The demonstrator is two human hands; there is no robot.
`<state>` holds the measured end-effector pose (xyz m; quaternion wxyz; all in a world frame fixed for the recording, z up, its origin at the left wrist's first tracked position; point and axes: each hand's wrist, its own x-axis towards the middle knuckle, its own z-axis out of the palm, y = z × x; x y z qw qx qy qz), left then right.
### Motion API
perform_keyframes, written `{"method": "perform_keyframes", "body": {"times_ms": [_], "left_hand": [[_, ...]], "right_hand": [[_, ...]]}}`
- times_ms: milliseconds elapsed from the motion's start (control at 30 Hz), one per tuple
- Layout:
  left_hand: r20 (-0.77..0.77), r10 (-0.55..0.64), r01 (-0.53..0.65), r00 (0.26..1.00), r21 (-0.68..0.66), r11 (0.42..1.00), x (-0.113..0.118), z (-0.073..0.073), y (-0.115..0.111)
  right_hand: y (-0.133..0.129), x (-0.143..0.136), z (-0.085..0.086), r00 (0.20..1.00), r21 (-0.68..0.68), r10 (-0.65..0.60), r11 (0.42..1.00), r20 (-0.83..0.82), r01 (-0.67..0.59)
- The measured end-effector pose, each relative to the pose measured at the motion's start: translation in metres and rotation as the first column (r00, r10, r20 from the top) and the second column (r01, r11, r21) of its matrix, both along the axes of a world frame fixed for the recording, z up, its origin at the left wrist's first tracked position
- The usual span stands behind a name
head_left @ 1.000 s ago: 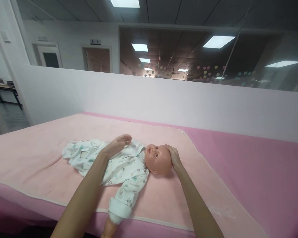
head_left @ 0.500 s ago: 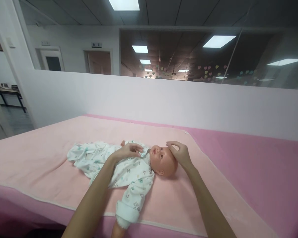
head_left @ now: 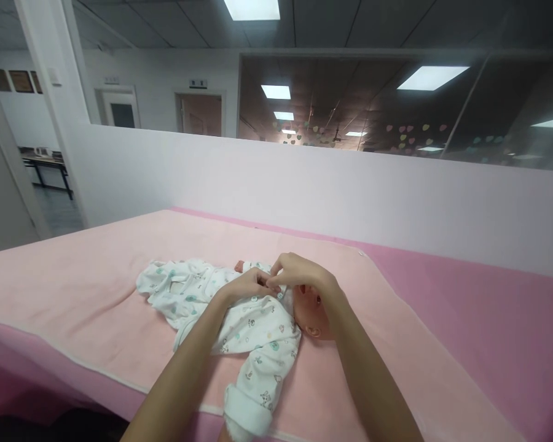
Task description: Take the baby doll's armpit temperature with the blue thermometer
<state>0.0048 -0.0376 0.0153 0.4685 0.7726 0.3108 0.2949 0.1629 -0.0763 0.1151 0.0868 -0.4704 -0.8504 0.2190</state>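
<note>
Your two hands meet at the doll's chest

The doll [head_left: 255, 322] lies on a peach blanket [head_left: 96, 285]. The blanket spreads wide past the doll's feet, and more of it shows past its head. A pale trim edges the blanket on the doll's near side, and the doll's near arm pokes over that edge. Past the doll's head, a pink mat [head_left: 498, 325] shows outside the blanket. A white wall [head_left: 327, 190] runs along the doll's far side, well apart from your hands.

High beyond the doll, a sign [head_left: 198, 83] over a door [head_left: 205, 116] is too small to read. Little drawings dot the doll's shirt [head_left: 267, 322].

The doll is right under your hands. Your left hand [head_left: 249, 285] is at the shirt front, fingers bent. Your right hand [head_left: 297, 269] arches over the collar, its fingertips by your left fingers, its wrist hiding some of the doll's head. I can't tell if either hand pinches the cloth.
</note>
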Motion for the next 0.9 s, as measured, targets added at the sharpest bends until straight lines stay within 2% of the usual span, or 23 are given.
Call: {"method": "perform_keyframes", "body": {"times_ms": [100,200,333,433,567,667,767,900], "left_hand": [[0.038,0.025,-0.024,0.999,-0.019,1.0,0.0,-0.001,0.002],[0.19,0.088,-0.067,0.978,-0.114,0.991,-0.002,-0.002,0.005],[0.375,0.283,-0.131,0.883,-0.382,0.915,-0.009,-0.003,0.008],[0.479,0.361,-0.093,0.8,-0.496,0.864,-0.012,-0.004,0.011],[0.536,0.381,-0.063,0.753,-0.518,0.853,-0.011,-0.007,0.014],[0.546,0.373,-0.046,0.75,-0.519,0.853,-0.01,-0.007,0.013],[0.542,0.364,-0.043,0.757,-0.514,0.857,-0.01,-0.007,0.011],[0.532,0.368,-0.058,0.762,-0.51,0.858,-0.012,-0.009,0.013]], "right_hand": [[0.0,-0.001,-0.003,0.998,0.065,-0.063,0.996,0.02,0.061],[-0.006,0.002,0.0,0.998,0.138,-0.063,0.988,-0.01,0.064],[-0.014,0.002,-0.001,0.999,0.174,-0.018,0.985,0.041,0.01],[-0.011,-0.009,-0.017,0.975,0.249,-0.083,0.968,0.206,0.03],[0.004,-0.025,-0.049,0.897,0.414,-0.286,0.901,0.337,0.131],[0.015,-0.033,-0.067,0.857,0.466,-0.319,0.878,0.405,0.106],[0.019,-0.038,-0.073,0.855,0.462,-0.29,0.884,0.431,0.067],[0.014,-0.039,-0.067,0.855,0.458,-0.288,0.886,0.432,0.067]]}}
